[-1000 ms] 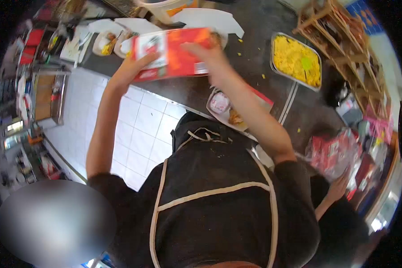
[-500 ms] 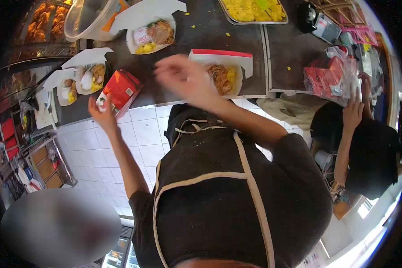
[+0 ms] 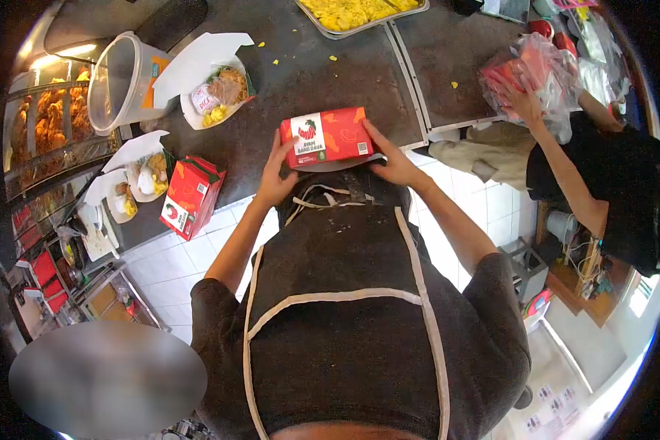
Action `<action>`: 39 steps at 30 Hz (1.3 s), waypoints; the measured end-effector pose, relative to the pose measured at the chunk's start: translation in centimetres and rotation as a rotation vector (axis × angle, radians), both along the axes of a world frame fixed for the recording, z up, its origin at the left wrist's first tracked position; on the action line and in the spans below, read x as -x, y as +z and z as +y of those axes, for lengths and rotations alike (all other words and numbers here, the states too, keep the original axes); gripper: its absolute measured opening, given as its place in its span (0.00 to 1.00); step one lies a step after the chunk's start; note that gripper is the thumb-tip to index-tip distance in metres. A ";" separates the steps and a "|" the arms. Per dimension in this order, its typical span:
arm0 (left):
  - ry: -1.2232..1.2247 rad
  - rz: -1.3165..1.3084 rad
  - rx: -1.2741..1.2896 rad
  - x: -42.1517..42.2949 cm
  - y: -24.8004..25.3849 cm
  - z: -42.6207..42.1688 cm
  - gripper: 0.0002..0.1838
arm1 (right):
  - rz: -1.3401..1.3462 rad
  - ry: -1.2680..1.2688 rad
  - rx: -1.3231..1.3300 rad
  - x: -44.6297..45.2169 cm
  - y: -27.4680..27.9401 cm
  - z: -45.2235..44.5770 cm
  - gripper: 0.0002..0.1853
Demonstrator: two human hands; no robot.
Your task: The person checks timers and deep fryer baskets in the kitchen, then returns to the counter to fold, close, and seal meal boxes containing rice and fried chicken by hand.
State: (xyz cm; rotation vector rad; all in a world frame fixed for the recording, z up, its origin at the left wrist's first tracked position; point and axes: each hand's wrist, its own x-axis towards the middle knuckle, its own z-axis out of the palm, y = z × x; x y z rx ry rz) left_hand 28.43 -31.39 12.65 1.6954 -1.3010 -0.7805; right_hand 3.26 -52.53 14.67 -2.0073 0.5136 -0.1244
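Observation:
A closed red and white cardboard food box [image 3: 328,137] sits at the counter's front edge, straight ahead of me. My left hand [image 3: 275,172] grips its left end, and my right hand [image 3: 396,160] grips its right end, fingers along the sides. To the left stands another closed red food box [image 3: 187,202], slightly tilted, with no hand on it. Behind that one, an open white food box [image 3: 216,99] shows a wrapped rice portion, fried food and yellow pieces.
Two smaller open food boxes [image 3: 143,180] stand at the far left, near a clear plastic tub [image 3: 114,84]. A metal tray of yellow food [image 3: 363,15] lies at the back. On the right, another person's hand [image 3: 524,106] touches plastic-wrapped red packs [image 3: 524,70].
The open box in front of me is now closed, red lid on top, with both hands on it. My left hand has let go of the other red box and come right.

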 end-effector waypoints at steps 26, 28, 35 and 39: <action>0.283 -0.057 -0.018 3.2 2.7 -1.5 0.37 | -0.140 -0.060 0.198 -2.3 -1.2 0.1 0.28; 0.255 -0.125 -0.114 3.0 -0.9 -0.4 0.38 | -0.171 -0.084 0.256 -2.0 -1.7 0.1 0.24; 0.031 -0.323 -0.113 1.5 1.5 -1.7 0.36 | -0.194 -0.034 0.279 -2.0 -2.1 -2.8 0.05; -0.233 -0.766 -0.115 2.1 1.6 -4.4 0.37 | -0.199 0.015 0.288 -2.8 -1.5 -3.7 0.06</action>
